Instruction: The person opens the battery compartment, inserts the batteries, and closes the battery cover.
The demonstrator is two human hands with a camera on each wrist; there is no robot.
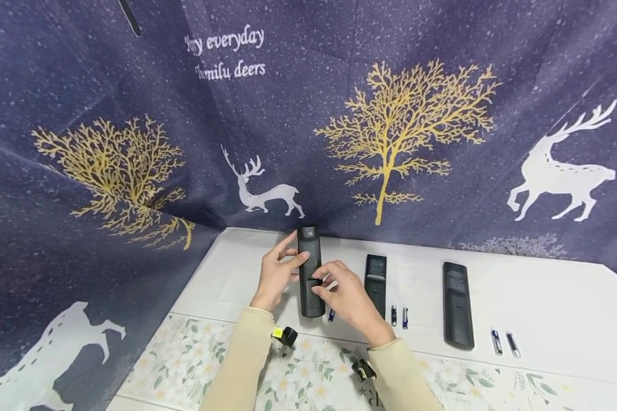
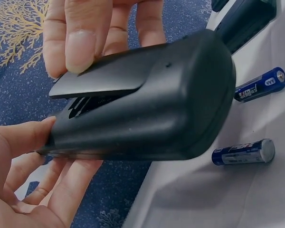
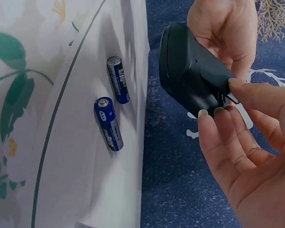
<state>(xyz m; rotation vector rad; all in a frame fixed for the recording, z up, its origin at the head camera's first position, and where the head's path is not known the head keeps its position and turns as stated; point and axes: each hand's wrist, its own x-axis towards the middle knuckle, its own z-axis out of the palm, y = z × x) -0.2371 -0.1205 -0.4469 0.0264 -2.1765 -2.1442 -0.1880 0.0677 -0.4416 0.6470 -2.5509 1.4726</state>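
A black remote control (image 1: 312, 307) is held back side up, raised off the white table. My left hand (image 1: 275, 275) grips it by its sides along the upper half. With thumb and fingers, my right hand (image 1: 351, 294) pinches the battery cover (image 2: 111, 76) on its lower half. One end of the cover stands lifted, and a dark gap with metal contacts shows beneath it in the left wrist view. Two blue AAA batteries, one lying nearer (image 3: 109, 124) and one beside it (image 3: 118, 80), rest on the table close to the remote.
To the right lie a second black remote (image 1: 376, 274) with two batteries (image 1: 399, 317) and a third remote (image 1: 457, 308) with two more (image 1: 505, 343). A floral cloth (image 1: 185, 348) covers the table's front. Behind stands a dark blue curtain (image 1: 298, 114).
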